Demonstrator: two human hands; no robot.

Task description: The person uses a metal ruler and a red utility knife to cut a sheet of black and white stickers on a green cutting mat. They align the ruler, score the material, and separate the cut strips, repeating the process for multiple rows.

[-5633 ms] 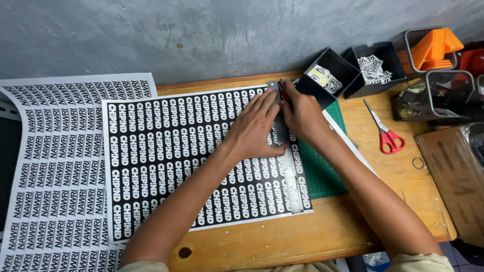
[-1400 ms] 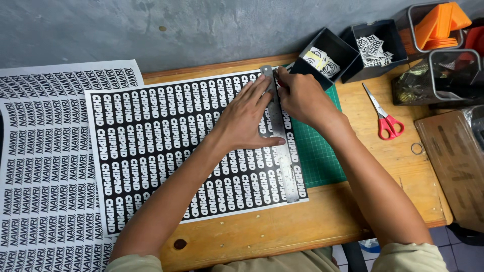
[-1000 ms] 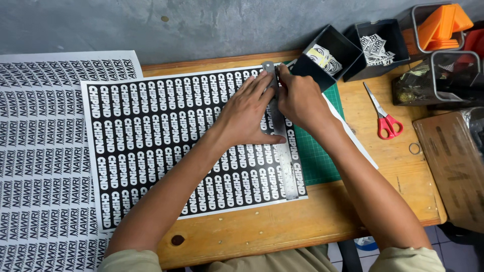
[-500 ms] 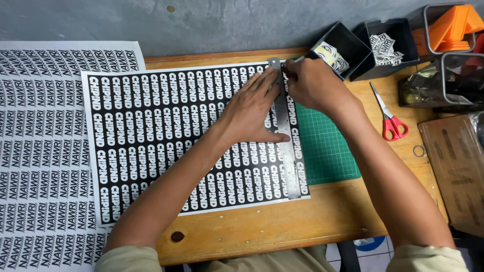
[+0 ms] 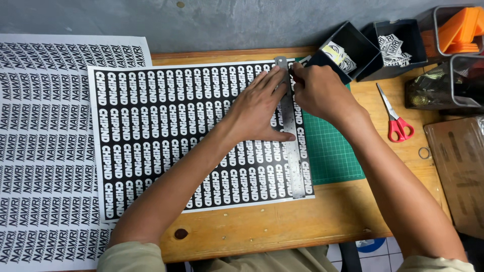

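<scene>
A black sheet of white-lettered stickers (image 5: 166, 136) lies on the wooden table (image 5: 282, 226). A steel ruler (image 5: 295, 166) runs along its right side, over a green cutting mat (image 5: 330, 146). My left hand (image 5: 259, 108) lies flat with fingers spread, pressing on the ruler and the sheet. My right hand (image 5: 320, 90) is closed at the ruler's far end, fingertips pinching a small dark cutter tip against the ruler's edge. Most of the cutter is hidden in the hand.
A white sticker sheet (image 5: 45, 151) overlaps the table's left side. Red-handled scissors (image 5: 396, 118) lie to the right. Two black boxes of cut stickers (image 5: 363, 43) stand at the back. Wire baskets (image 5: 454, 60) and a brown cardboard piece (image 5: 459, 171) are at the right.
My right hand has edged along the ruler toward its far end. My left hand keeps pressing the ruler. The view has shifted slightly.
</scene>
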